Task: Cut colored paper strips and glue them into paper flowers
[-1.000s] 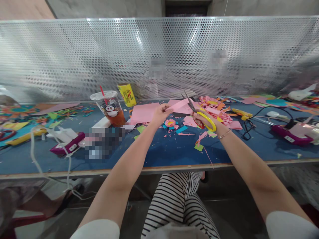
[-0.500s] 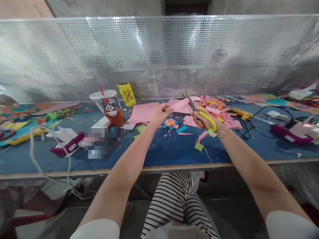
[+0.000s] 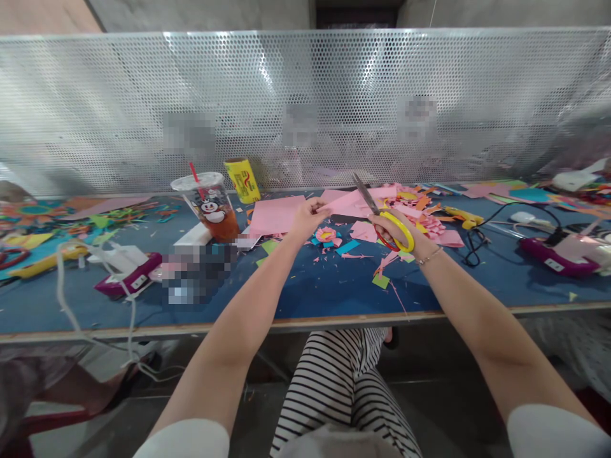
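My left hand (image 3: 309,218) pinches the left end of a pink paper strip (image 3: 342,203) above the blue table. Looped in the fingers of my right hand (image 3: 387,230) are scissors (image 3: 365,193) with yellow and red handles. Their blades lie together and cross the paper at its right part, pointing up and left. Below the strip rests a small pink paper flower (image 3: 327,236) with a yellow centre, near a blue paper scrap (image 3: 348,247). Beyond my right hand is a heap of pink and orange fringed paper (image 3: 420,213). A pink sheet (image 3: 274,215) lies left of my left hand.
A plastic cup (image 3: 210,207) of brown drink with a red straw stands left, beside a yellow packet (image 3: 243,181). Purple power strips (image 3: 128,280) with cords lie at both sides. A perforated metal screen (image 3: 305,95) runs along the back. A yellow glue gun (image 3: 463,217) sits right.
The scissor blades have come together over the pink paper, from slightly apart. My left hand keeps its pinch in nearly the same spot.
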### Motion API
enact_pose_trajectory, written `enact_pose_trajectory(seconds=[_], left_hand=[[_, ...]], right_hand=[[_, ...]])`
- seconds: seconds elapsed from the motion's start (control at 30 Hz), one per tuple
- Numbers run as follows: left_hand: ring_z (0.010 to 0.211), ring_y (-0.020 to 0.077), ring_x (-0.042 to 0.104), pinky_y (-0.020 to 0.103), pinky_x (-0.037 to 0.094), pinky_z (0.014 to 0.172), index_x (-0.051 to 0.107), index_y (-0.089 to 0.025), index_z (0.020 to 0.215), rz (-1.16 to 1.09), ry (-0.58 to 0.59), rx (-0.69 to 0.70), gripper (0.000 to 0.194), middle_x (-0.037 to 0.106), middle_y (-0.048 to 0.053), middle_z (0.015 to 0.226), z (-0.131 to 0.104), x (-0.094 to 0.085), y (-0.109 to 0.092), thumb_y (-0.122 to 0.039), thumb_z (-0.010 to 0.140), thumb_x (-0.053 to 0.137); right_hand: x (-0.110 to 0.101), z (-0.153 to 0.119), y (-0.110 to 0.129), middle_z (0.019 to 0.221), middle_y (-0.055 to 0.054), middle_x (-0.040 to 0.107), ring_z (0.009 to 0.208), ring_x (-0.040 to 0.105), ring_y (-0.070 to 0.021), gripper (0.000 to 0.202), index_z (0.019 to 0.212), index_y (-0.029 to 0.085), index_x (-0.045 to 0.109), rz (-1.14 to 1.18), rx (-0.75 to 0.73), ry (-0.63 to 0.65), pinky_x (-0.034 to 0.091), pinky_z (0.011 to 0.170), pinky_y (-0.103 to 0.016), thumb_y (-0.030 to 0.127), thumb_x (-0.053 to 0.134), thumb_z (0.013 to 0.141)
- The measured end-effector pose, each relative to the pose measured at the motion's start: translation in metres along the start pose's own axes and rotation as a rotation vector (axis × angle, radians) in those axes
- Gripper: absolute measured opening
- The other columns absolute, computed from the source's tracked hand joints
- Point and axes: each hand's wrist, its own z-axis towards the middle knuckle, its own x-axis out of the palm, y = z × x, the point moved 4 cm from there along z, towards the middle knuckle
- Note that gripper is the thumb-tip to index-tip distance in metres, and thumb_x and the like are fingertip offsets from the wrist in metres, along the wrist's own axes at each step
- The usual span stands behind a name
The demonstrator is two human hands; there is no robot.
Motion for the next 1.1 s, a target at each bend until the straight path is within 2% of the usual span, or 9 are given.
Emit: enact_pose_trajectory(seconds=[0.07, 0.13, 0.23, 0.3, 0.37, 0.6, 0.8, 0.97, 1.1], left_hand=[[0.061, 0.0102, 0.050, 0.023, 0.038, 0.058, 0.059, -0.015, 0.071, -0.005, -0.004, -0.001, 0.018, 0.057, -0.001, 0.066, 0.002, 0.000, 0.003, -0.028, 0.061, 0.066], [0.060, 0.0099, 0.050, 0.023, 0.038, 0.057, 0.058, -0.016, 0.070, -0.010, -0.008, -0.004, 0.018, 0.056, -0.001, 0.064, 0.005, -0.001, 0.009, -0.029, 0.061, 0.066], [0.054, 0.0089, 0.048, 0.023, 0.036, 0.054, 0.057, -0.016, 0.067, -0.022, -0.040, -0.039, 0.015, 0.055, -0.002, 0.060, 0.011, -0.004, 0.023, -0.028, 0.062, 0.065], [0.053, 0.0086, 0.047, 0.023, 0.036, 0.051, 0.057, -0.016, 0.067, -0.032, -0.086, -0.082, 0.012, 0.055, -0.001, 0.061, 0.014, -0.007, 0.033, -0.026, 0.063, 0.063], [0.054, 0.0091, 0.050, 0.023, 0.037, 0.052, 0.059, -0.016, 0.070, -0.044, -0.120, -0.130, 0.011, 0.057, -0.001, 0.064, 0.016, -0.009, 0.043, -0.025, 0.063, 0.061], [0.052, 0.0086, 0.052, 0.024, 0.045, 0.056, 0.057, -0.014, 0.065, -0.135, -0.016, -0.205, 0.015, 0.058, -0.002, 0.058, 0.011, 0.006, 0.051, -0.020, 0.055, 0.068], [0.051, 0.0109, 0.056, 0.027, 0.048, 0.054, 0.060, -0.012, 0.069, -0.134, 0.093, -0.325, 0.023, 0.061, 0.000, 0.059, 0.000, 0.021, 0.051, -0.015, 0.051, 0.074], [0.050, 0.0107, 0.056, 0.027, 0.048, 0.055, 0.061, -0.013, 0.065, -0.116, 0.076, -0.343, 0.016, 0.060, 0.000, 0.056, 0.001, 0.021, 0.054, -0.015, 0.054, 0.072], [0.048, 0.0098, 0.054, 0.025, 0.046, 0.053, 0.061, -0.015, 0.065, -0.114, 0.066, -0.308, 0.009, 0.059, -0.001, 0.053, 0.003, 0.023, 0.058, -0.017, 0.058, 0.067]], right_hand=[[-0.003, 0.001, -0.002, 0.042, 0.003, 0.040, 0.035, 0.037, -0.0071, 0.046, 0.054, 0.019, 0.039, -0.036, 0.002, -0.003, 0.030, 0.037, -0.022, 0.058, 0.053, 0.075], [-0.009, 0.006, -0.007, 0.045, 0.002, 0.042, 0.038, 0.040, -0.0091, 0.042, 0.058, 0.020, 0.041, -0.148, 0.012, -0.074, 0.032, 0.040, -0.024, 0.056, 0.051, 0.076], [-0.020, 0.015, -0.017, 0.061, -0.004, 0.055, 0.055, 0.051, -0.0154, 0.031, 0.069, 0.018, 0.049, -0.524, -0.047, -0.218, 0.037, 0.051, -0.027, 0.048, 0.059, 0.071], [-0.025, 0.022, -0.025, 0.074, -0.010, 0.061, 0.068, 0.056, -0.0202, 0.023, 0.074, 0.017, 0.054, -0.763, -0.076, -0.248, 0.039, 0.060, -0.029, 0.039, 0.060, 0.072], [-0.033, 0.026, -0.035, 0.081, -0.013, 0.063, 0.075, 0.058, -0.0228, 0.017, 0.078, 0.015, 0.058, -0.876, -0.046, -0.254, 0.039, 0.064, -0.030, 0.032, 0.053, 0.076], [-0.061, 0.026, -0.055, 0.099, -0.012, 0.065, 0.086, 0.059, -0.0228, 0.027, 0.099, 0.014, 0.062, -0.938, -0.062, -0.191, 0.041, 0.073, -0.030, 0.026, 0.051, 0.078], [-0.060, 0.031, -0.078, 0.099, -0.016, 0.066, 0.087, 0.059, -0.0266, 0.039, 0.107, 0.012, 0.061, -1.136, -0.071, -0.103, 0.041, 0.076, -0.033, 0.031, 0.057, 0.074], [-0.061, 0.036, -0.080, 0.081, -0.008, 0.068, 0.074, 0.059, -0.0214, 0.027, 0.093, 0.017, 0.067, -0.993, -0.088, -0.003, 0.041, 0.067, -0.029, 0.028, 0.060, 0.070], [-0.060, 0.036, -0.063, 0.075, -0.006, 0.064, 0.070, 0.056, -0.0181, 0.019, 0.084, 0.016, 0.067, -0.817, -0.163, -0.114, 0.041, 0.066, -0.029, 0.027, 0.058, 0.072]])
